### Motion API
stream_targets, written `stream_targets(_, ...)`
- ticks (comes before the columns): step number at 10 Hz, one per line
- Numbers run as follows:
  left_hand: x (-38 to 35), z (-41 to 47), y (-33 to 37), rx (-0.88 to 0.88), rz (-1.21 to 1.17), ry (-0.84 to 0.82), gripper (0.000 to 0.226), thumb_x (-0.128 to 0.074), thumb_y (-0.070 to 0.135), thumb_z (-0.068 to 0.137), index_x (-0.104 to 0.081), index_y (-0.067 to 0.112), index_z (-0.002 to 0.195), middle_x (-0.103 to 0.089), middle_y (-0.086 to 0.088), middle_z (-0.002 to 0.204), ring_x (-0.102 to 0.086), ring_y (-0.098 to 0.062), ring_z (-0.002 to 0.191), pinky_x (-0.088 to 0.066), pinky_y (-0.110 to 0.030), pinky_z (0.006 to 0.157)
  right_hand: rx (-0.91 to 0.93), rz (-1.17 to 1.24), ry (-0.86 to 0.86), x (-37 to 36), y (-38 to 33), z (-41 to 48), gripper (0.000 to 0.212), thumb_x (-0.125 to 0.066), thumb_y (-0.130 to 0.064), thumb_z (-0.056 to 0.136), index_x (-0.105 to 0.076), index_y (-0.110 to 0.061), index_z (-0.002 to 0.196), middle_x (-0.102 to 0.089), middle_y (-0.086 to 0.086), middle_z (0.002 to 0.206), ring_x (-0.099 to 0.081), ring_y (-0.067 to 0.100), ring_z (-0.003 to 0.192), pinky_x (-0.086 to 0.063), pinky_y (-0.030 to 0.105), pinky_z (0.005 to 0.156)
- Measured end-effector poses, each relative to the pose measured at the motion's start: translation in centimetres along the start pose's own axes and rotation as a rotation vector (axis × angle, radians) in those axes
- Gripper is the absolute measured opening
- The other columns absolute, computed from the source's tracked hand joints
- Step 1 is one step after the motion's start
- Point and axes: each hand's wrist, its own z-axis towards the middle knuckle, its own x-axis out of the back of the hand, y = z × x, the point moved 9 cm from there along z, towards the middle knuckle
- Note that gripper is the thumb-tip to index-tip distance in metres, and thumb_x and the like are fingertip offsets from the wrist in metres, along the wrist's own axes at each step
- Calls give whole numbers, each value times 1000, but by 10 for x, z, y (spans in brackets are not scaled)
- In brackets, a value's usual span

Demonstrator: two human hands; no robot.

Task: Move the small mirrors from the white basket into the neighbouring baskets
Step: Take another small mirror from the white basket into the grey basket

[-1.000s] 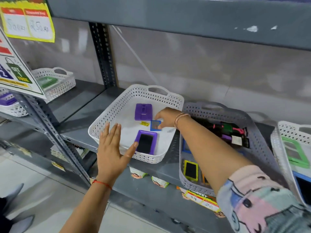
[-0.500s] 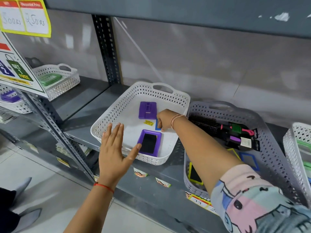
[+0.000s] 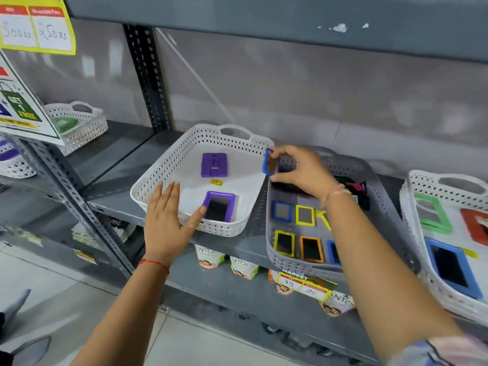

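Note:
A white basket [image 3: 169, 165] sits on the grey shelf and holds two purple-framed mirrors, one face down [image 3: 214, 165] at the back and one face up [image 3: 218, 210] at the front. My right hand [image 3: 303, 170] pinches a small blue-framed mirror [image 3: 268, 161] in the air, over the gap between the white basket and the grey basket [image 3: 375, 180] to its right. The grey basket holds several small mirrors with blue, yellow and orange frames. My left hand [image 3: 165, 220] is flat with fingers apart, against the white basket's front rim, holding nothing.
Another white basket [image 3: 412, 186] at the far right holds larger green, red and blue framed mirrors. Two more white baskets [image 3: 81, 120] stand on the left shelf section. A shelf board runs overhead, price signs hang at upper left, and packets sit on the shelf below.
My right hand has picked the small blue mirror off the white basket's floor and lifted it rightward toward the grey basket. My left hand stays at the front rim.

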Motion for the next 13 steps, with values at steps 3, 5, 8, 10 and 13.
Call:
stream_targets(3,-2,1,3,3,-10,-53,93,-28,69,75,-35,0,137,-34,-19,144,-15,-28,138,-8,-43,113,-288,-306,-78,68,76,-124,47,-77,1,67,-61,-4,110,-61,10,124,-54,16,112,-31,11,85)
stream_targets(5,-3,1,3,11,-34,-72,94,-28,69,73,-36,0,137,-35,-19,144,-16,-30,138,-7,-42,112,-496,-440,-323,67,112,-163,31,-66,14,67,-63,-13,82,-70,11,94,-66,23,83,-54,29,70)
stream_targets(8,-2,1,3,16,-28,-78,95,-28,70,73,-35,2,138,-35,-19,144,-15,-28,138,-6,-41,112,-543,-632,-510,48,126,-160,33,-60,14,70,-63,-18,75,-63,1,79,-64,21,79,-52,29,70)
stream_targets(10,-3,1,3,13,-31,-80,94,-28,70,73,-35,1,138,-35,-18,144,-15,-28,138,-7,-41,113,-549,-635,-524,46,128,-162,30,-63,10,71,-59,-19,77,-62,-2,80,-59,15,77,-42,18,62)
stream_targets(13,-2,1,3,7,-22,-74,93,-28,69,74,-36,1,137,-36,-19,143,-16,-29,138,-9,-42,112,-545,-650,-526,45,127,-161,27,-63,10,72,-58,-16,78,-63,-2,82,-60,16,79,-47,24,71)
